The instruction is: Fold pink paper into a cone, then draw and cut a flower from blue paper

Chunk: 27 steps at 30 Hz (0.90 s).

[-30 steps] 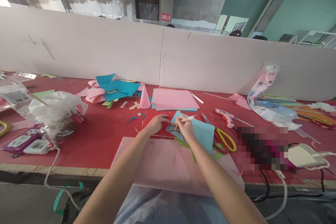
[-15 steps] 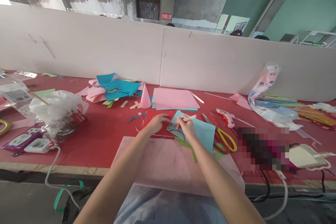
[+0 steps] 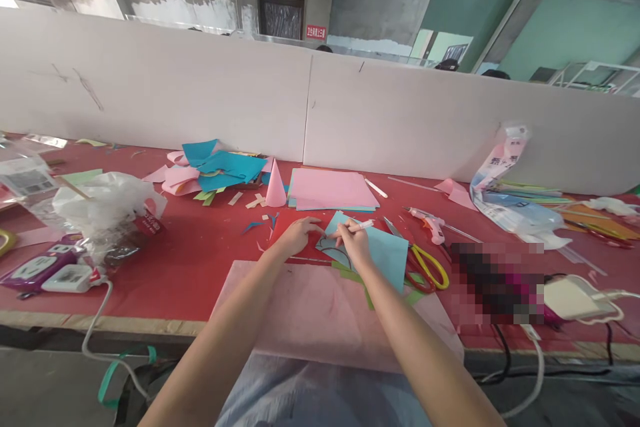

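Note:
Light blue paper (image 3: 389,257) lies at a slant in front of me, with a dark curved line showing near its left part. My right hand (image 3: 353,240) is closed around a white pen (image 3: 364,224), its lower end at the paper's left side. Just left of that, my left hand (image 3: 299,236) has its fingers stretched toward the paper's left corner; whether they press on it is hard to see. Red paper (image 3: 284,221) lies beneath and beyond the left hand. Green paper strips (image 3: 370,299) poke out below the blue sheet.
Yellow-handled scissors (image 3: 429,265) and a pink glue gun (image 3: 429,223) lie to the right. Beyond my hands are stacked pink sheets (image 3: 334,188), a pink paper cone (image 3: 275,188) and blue scraps (image 3: 225,168). A plastic bag (image 3: 107,203) stands left; a white partition (image 3: 225,93) closes the back.
The whole view has shifted very slightly. Both hands, the pen and the blue paper keep nearly the same places relative to each other.

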Motion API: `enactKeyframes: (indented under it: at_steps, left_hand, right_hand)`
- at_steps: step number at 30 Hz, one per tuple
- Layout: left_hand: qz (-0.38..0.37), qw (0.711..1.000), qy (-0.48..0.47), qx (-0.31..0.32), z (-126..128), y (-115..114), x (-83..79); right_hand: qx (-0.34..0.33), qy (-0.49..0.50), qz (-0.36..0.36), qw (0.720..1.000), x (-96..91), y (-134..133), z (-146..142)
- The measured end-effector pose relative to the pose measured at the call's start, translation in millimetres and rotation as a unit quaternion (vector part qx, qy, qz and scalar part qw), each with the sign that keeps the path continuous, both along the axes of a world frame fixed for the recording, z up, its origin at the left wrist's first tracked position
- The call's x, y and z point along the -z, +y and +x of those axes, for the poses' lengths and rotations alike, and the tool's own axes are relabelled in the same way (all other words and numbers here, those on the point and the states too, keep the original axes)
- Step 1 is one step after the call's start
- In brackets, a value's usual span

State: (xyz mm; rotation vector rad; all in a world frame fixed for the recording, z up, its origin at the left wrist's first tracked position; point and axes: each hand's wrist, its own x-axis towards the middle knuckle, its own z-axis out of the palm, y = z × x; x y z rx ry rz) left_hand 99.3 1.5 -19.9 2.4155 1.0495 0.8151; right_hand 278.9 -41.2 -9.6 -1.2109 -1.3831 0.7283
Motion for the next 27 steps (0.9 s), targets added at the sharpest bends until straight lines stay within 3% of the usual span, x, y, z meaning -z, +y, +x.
enactKeyframes:
  at_steps: [4,11,21,27]
  left_hand:
    - [-0.001,1.000,-0.001,0.000,0.1,0.8,1.0]
    - [-0.001,1.000,0.001,-0.001,0.5,1.6,2.7]
    - [0.000,1.000,0.004,-0.003,0.9,-0.5,-1.1]
    - [0.005,1.000,0.000,-0.001,0.4,1.5,2.7]
  right_hand:
    - [-0.019,-0.003,-0.013,1.000,0.7,1.1,0.3]
    - [0.021,-0.006,0.005,1.000,-2.1,-1.5,-0.7]
    - [0.002,-0.006,-0.011,1.000,-1.1,-0.7,-0.9]
    - [0.025,-0.012,0.001,1.000,-4.0,-3.4,-1.8]
